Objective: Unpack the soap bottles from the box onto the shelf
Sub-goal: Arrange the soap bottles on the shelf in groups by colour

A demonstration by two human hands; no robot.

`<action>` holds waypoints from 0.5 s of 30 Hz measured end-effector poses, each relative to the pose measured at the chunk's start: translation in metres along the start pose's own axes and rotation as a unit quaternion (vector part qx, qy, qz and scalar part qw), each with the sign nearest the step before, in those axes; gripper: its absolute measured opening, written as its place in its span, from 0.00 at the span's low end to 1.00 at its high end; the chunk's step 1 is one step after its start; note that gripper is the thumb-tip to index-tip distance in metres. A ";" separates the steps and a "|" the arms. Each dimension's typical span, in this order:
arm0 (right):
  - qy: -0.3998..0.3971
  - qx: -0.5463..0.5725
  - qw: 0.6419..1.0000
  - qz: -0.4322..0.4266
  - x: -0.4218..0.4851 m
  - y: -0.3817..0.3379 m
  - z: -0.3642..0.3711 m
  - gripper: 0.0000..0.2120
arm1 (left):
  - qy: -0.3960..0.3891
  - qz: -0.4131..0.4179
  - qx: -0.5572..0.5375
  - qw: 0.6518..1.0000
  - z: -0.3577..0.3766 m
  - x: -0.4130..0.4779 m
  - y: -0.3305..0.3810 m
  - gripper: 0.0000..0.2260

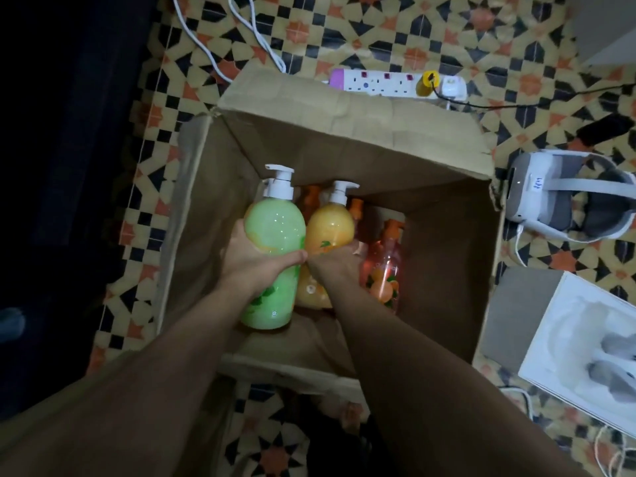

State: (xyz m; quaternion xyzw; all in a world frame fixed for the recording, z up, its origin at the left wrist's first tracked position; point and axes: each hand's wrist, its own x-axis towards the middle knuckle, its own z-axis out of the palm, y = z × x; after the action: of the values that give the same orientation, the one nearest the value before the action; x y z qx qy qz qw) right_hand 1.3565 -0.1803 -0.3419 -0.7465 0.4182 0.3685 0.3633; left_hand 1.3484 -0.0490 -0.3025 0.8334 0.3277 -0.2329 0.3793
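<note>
Two soap bottles gripped inside an open box.
The left grip (254, 256) was curled round the middle of a green plastic soap bottle with a white pump (275, 232), and the right grip (335, 261) was closed round an orange-yellow plastic soap bottle with a white pump (328, 232) just beside it. Both were within the opening of the brown cardboard box (444, 270) on the patterned tile floor (447, 36). Each bottle's long axis ran away from the person, base nearest and pump farthest. The green one's spout pointed left and the orange-yellow one's right. A clear pink bottle with an orange pump (383, 270) lay deeper in the box to the right, on the same axis. Whether the gripped bottles touched the box bottom could not be told. A white power strip (378, 82) lay beyond the box, and a white and grey headset (564, 197) lay to its right.
</note>
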 end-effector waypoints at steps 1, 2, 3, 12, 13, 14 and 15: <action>0.011 -0.006 1.000 0.010 0.002 -0.001 0.005 0.52 | 0.002 -0.004 0.000 1.000 0.000 0.000 -0.005 0.44; 0.022 -0.015 1.000 0.012 0.004 -0.001 0.007 0.52 | 0.004 -0.010 -0.003 1.000 0.000 0.001 -0.008 0.44; 0.026 -0.022 0.999 0.011 0.006 -0.001 0.007 0.52 | 0.004 -0.013 -0.005 1.000 0.000 0.002 -0.009 0.43; 0.000 -0.032 0.997 -0.065 -0.009 0.031 -0.026 0.51 | -0.005 -0.022 -0.029 0.999 -0.012 -0.021 -0.006 0.42; 0.003 -0.029 0.997 -0.077 -0.018 0.035 -0.033 0.50 | -0.005 -0.017 -0.040 0.999 -0.014 -0.027 -0.001 0.41; 0.007 -0.030 0.996 -0.086 -0.027 0.039 -0.041 0.48 | -0.004 -0.016 -0.052 0.998 -0.017 -0.032 0.004 0.41; 0.014 -0.026 0.995 -0.092 -0.036 0.043 -0.047 0.48 | -0.004 -0.014 -0.062 0.998 -0.021 -0.039 0.010 0.40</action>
State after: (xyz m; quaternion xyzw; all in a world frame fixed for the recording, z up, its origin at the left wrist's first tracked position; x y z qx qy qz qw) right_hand 1.3158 -0.2240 -0.2991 -0.7962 0.3425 0.3340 0.3704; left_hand 1.3323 -0.0518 -0.2607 0.8025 0.3520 -0.2205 0.4284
